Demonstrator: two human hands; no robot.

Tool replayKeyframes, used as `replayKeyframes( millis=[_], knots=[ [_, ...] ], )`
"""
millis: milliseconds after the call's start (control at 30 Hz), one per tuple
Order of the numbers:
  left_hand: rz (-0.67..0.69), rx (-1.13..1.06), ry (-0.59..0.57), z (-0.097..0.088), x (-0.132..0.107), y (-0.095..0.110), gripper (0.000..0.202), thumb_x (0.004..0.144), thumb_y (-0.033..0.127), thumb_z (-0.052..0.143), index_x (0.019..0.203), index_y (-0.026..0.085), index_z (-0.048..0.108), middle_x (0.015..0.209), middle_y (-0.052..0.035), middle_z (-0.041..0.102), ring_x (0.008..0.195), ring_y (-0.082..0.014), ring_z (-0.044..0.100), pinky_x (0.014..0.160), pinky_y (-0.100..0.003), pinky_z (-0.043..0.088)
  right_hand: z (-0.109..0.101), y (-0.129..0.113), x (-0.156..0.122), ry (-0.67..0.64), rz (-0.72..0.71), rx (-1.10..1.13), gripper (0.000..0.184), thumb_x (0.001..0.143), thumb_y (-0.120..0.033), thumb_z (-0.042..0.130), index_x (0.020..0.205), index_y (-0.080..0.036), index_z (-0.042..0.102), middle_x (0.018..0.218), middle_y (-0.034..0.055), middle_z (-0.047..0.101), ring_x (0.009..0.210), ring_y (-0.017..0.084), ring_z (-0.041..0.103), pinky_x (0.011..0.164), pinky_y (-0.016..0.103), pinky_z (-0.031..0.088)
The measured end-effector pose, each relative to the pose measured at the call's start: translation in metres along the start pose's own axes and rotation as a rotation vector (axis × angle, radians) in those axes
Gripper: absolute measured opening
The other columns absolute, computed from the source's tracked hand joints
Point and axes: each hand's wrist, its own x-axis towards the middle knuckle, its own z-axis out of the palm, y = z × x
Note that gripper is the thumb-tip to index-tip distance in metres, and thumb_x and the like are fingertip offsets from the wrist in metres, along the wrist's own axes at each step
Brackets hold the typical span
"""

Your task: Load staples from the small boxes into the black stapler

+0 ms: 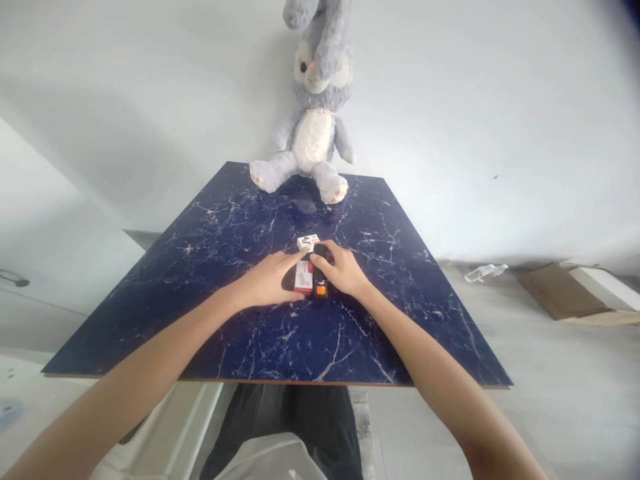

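Table (300,347): dark blue, marble-patterned in white, with a thin brown strip along its near edge.
Red-and-white box (303,277): lies around the middle of the table, between the left and right edges; red along the near end, a small red logo on the white face, the lettering too small to read.
Black object (319,281): lies lengthwise just right of that box, its orange patch (321,291) toward the near edge; small pale marking above the patch, not legible.
Small white box (307,241): just beyond both, toward the far edge; red print and a dark picture, the words unreadable; whether it touches them I cannot tell.
Left hand (270,279): fingers spread, forefinger reaching past the far end of the red-and-white box, thumb by its near end; whether it grips I cannot tell.
Right hand (345,268): closed around the far part of the black object, thumb laid across the top.
Plush rabbit (313,140): grey, pale belly, seated at the far edge, feet pointing toward the near edge.
Floor beyond the right edge: clear plastic packaging (485,272) and an open cardboard box (560,293).
Below the near edge: the person's dark trousers (290,413).
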Motion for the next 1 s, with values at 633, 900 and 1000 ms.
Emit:
replayKeyframes(
  millis=[633, 900, 1000],
  knots=[
    [0.001, -0.019, 0.393, 0.018, 0.038, -0.024, 0.047, 0.108, 0.040, 0.034, 0.142, 0.020, 0.060, 0.148, -0.0110, 0.057, 0.137, -0.0283, 0.047, 0.117, -0.051, 0.035, 0.003, 0.027, 0.008, 0.151, 0.169, 0.444, 0.058, 0.097, -0.071, 0.037, 0.110, -0.022, 0.065, 0.110, 0.0072, 0.072, 0.059, 0.015, 0.065, 0.051, 0.029, 0.058],
    [0.193, 0.069, 0.285, 0.008, 0.077, -0.036, 0.035, 0.100, 0.041, 0.055, 0.124, 0.023, 0.074, 0.100, -0.0089, 0.076, 0.098, -0.0252, 0.066, 0.096, -0.043, 0.043, -0.007, 0.040, 0.009, 0.069, 0.183, 0.294, 0.039, 0.096, -0.055, 0.049, 0.106, -0.022, 0.067, 0.089, 0.0037, 0.072, 0.062, 0.017, 0.068, 0.058, 0.029, 0.060],
    [0.097, 0.040, 0.284, 0.004, 0.057, -0.033, 0.049, 0.107, 0.044, 0.036, 0.113, 0.020, 0.078, 0.084, -0.0067, 0.072, 0.086, -0.0235, 0.062, 0.090, -0.040, 0.044, -0.009, 0.042, 0.010, 0.036, 0.163, 0.255, 0.036, 0.096, -0.052, 0.051, 0.109, -0.022, 0.067, 0.083, 0.0026, 0.072, 0.062, 0.017, 0.069, 0.061, 0.028, 0.060]
  ],
)
